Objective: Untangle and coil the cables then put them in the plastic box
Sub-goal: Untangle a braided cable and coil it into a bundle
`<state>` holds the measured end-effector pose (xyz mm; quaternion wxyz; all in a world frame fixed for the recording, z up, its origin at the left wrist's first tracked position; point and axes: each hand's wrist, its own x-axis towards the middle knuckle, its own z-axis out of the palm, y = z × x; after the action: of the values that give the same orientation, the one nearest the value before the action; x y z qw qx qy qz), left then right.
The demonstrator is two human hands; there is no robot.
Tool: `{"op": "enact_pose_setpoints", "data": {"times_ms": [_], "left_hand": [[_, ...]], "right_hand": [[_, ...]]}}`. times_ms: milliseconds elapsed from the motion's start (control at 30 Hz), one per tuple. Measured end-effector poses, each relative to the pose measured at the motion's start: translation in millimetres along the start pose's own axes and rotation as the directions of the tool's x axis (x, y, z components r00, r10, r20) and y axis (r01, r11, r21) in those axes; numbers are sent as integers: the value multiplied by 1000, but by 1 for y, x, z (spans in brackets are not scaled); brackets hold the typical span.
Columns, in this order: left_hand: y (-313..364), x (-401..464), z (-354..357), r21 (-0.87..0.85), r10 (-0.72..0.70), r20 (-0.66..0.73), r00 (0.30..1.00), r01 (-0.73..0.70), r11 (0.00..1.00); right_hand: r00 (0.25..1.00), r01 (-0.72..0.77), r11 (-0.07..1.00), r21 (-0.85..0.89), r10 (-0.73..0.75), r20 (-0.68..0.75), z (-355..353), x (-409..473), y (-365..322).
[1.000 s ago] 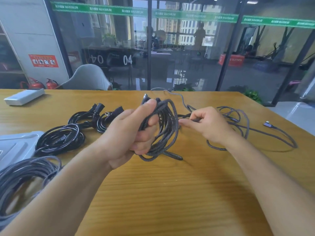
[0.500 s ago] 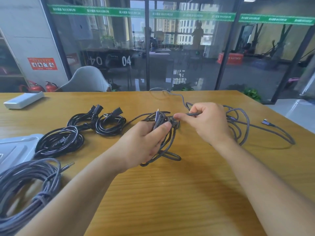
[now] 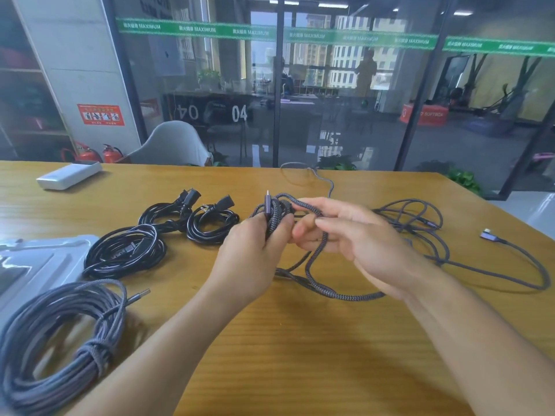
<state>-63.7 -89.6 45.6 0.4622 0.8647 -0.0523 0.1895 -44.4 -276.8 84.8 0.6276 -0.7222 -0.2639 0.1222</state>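
Hands meet over a wooden table (image 3: 300, 355). Left hand (image 3: 255, 250) grips a small coil of grey braided cable (image 3: 274, 214) (a plug sticks up from it). Right hand (image 3: 354, 235) pinches a strand beside the coil, its other fingers loosely spread. Uncoiled cable trails right across the table. Plastic box (image 3: 45, 259) sits far left.

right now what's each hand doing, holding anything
Left hand: grips the coiled part of the braided cable.
Right hand: fingers loosely curled round a strand of the same cable.
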Motion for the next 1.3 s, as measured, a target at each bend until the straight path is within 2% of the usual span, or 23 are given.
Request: {"op": "enact_pose_setpoints", "data": {"times_ms": [100, 233, 333, 467, 600, 667, 1000, 1167, 1300], "left_hand": [[-6, 5, -2, -64, -52, -48, 998, 49, 997], [-10, 7, -6, -57, -55, -101, 993, 50, 997], [-12, 8, -8, -105, -83, -140, 987, 69, 992], [-18, 11, -11, -213, -114, -155, 981, 79, 974], [-11, 9, -13, -397, -157, -108, 982, 102, 912], [-6, 9, -14, -425, -180, -86, 980, 127, 896], [7, 5, -22, -470, -272, -47, 961, 219, 855], [2, 5, -24, -456, -210, -43, 977, 168, 874], [10, 3, -20, -558, -179, 28, 983, 164, 814]], "right_hand": [[997, -42, 999, -22, 43, 63, 3, -3, -2], [988, -65, 997, -40, 70, 137, 13, -10, -8], [974, -160, 987, -32, 163, 157, 19, -15, -11], [953, -204, 958, -203, 242, 185, 31, -14, -12], [981, -136, 938, -318, 173, 91, 34, -9, 0], [990, -79, 924, -375, 116, 77, 43, -11, 4], [957, 90, 828, -554, 82, 278, 63, -13, 15], [956, 162, 806, -569, 15, 294, 64, -13, 19], [953, 204, 761, -616, -9, 304, 66, -12, 21]]}}
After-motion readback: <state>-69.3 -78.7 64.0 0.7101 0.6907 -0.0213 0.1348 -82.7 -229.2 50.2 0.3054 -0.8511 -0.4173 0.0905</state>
